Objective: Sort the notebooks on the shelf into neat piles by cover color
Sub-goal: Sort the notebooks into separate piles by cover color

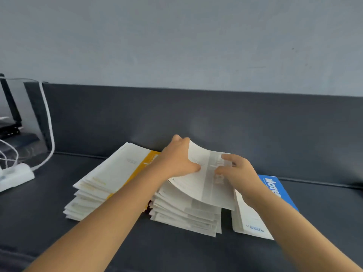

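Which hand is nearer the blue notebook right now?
Right. The right hand holds the grey notebook's right side, just left of the blue notebook, with its forearm crossing over it. The left hand holds the grey notebook's far edge, farther left.

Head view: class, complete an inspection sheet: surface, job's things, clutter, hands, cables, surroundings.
Surface: dark grey shelf.
Job's things: yellow-edged pile left, grey-banded pile middle, blue pile right; middle pile's top notebook bent upward.
Clutter: nothing seen.
Hands: left hand grips the notebook's far edge; right hand touches its cover, grip unclear.
Cables: white cable leads to power strip, far left.
Surroundings: pale wall, dark back panel.
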`<state>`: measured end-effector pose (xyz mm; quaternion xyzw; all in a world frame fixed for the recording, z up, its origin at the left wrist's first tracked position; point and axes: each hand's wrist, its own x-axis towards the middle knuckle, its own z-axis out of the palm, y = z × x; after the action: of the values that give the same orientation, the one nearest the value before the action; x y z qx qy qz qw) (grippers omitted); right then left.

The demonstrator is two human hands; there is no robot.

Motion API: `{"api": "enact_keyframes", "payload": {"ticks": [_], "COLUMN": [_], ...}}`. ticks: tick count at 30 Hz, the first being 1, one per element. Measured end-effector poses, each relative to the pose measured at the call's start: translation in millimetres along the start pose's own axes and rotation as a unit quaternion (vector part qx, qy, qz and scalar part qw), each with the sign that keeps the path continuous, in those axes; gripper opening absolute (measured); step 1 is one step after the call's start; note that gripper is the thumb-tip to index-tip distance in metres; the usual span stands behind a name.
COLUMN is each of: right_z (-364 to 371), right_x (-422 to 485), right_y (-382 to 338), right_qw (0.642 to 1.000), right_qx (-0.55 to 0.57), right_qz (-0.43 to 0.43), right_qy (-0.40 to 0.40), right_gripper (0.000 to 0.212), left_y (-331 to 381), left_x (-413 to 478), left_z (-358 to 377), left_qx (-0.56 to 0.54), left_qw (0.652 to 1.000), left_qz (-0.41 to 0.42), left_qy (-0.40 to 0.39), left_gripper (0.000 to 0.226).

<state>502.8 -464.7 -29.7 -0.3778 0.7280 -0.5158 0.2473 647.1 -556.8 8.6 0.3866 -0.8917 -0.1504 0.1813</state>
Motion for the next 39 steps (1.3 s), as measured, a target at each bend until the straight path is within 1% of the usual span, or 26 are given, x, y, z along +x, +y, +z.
{"api": "enact_keyframes", "payload": {"ticks": [2, 3, 4, 5, 7, 9, 11, 14, 16, 18, 20, 22, 24, 26, 29, 31, 34, 36, 38, 39], "right_z": [21, 30, 40, 49, 61, 64, 65, 64, 59, 45, 19, -18, -63, -111, -190, -246, -322, -362, -392, -403], "right_x": [2, 3, 4, 5, 4, 3, 3, 4, 4, 3, -1, -6, -10, -16, -15, -8, 2, 5, 5, 5], "right_y": [2, 5, 11, 18, 29, 33, 31, 30, 27, 19, 11, 11, 24, 45, 82, 106, 138, 157, 174, 182], "right_qw": [0.996, 0.985, 0.965, 0.939, 0.895, 0.878, 0.876, 0.877, 0.88, 0.881, 0.876, 0.863, 0.853, 0.853, 0.859, 0.859, 0.847, 0.835, 0.832, 0.833], "right_qx": [-0.09, -0.166, -0.252, -0.331, -0.431, -0.466, -0.47, -0.468, -0.461, -0.459, -0.46, -0.47, -0.481, -0.484, -0.49, -0.496, -0.514, -0.534, -0.539, -0.539], "right_qz": [-0.02, -0.044, -0.072, -0.097, -0.094, -0.079, -0.075, -0.067, -0.087, -0.114, -0.13, -0.146, -0.143, -0.117, -0.05, -0.01, 0.006, 0.012, 0.04, 0.053], "right_qy": [0.021, 0.017, 0.002, -0.018, -0.059, -0.074, -0.081, -0.09, -0.068, -0.002, 0.067, 0.113, 0.141, 0.152, 0.14, 0.127, 0.134, 0.136, 0.123, 0.117], "right_gripper": [0.047, 0.043, 0.04, 0.043, 0.056, 0.059, 0.059, 0.06, 0.058, 0.043, 0.033, 0.025, 0.018, 0.017, 0.023, 0.026, 0.031, 0.041, 0.052, 0.056], "left_y": [-17, -24, -30, -38, -50, -56, -57, -56, -49, -30, -3, 26, 58, 94, 162, 212, 283, 322, 355, 369], "left_x": [3, 4, 5, 5, 6, 6, 7, 11, 16, 21, 24, 28, 31, 30, 28, 26, 28, 29, 30, 31], "left_z": [6, 12, 19, 28, 43, 52, 53, 53, 50, 45, 39, 40, 49, 67, 106, 134, 175, 200, 221, 230], "left_qx": [0.087, 0.139, 0.176, 0.202, 0.21, 0.203, 0.214, 0.241, 0.274, 0.321, 0.34, 0.32, 0.293, 0.257, 0.181, 0.126, 0.05, 0.033, 0.027, 0.021], "left_qw": [0.996, 0.989, 0.982, 0.976, 0.97, 0.968, 0.963, 0.957, 0.949, 0.935, 0.928, 0.934, 0.942, 0.952, 0.967, 0.975, 0.984, 0.987, 0.989, 0.991], "left_qz": [0.019, 0.034, 0.05, 0.066, 0.08, 0.078, 0.083, 0.087, 0.08, 0.084, 0.108, 0.122, 0.128, 0.136, 0.15, 0.146, 0.128, 0.13, 0.122, 0.11], "left_qy": [-0.013, -0.026, -0.04, -0.053, -0.09, -0.125, -0.139, -0.139, -0.133, -0.125, -0.109, -0.104, -0.097, -0.09, -0.101, -0.112, -0.117, -0.091, -0.073, -0.076], "left_gripper": [0.051, 0.053, 0.055, 0.057, 0.063, 0.065, 0.064, 0.064, 0.061, 0.053, 0.044, 0.04, 0.037, 0.039, 0.054, 0.058, 0.055, 0.049, 0.045, 0.042]}}
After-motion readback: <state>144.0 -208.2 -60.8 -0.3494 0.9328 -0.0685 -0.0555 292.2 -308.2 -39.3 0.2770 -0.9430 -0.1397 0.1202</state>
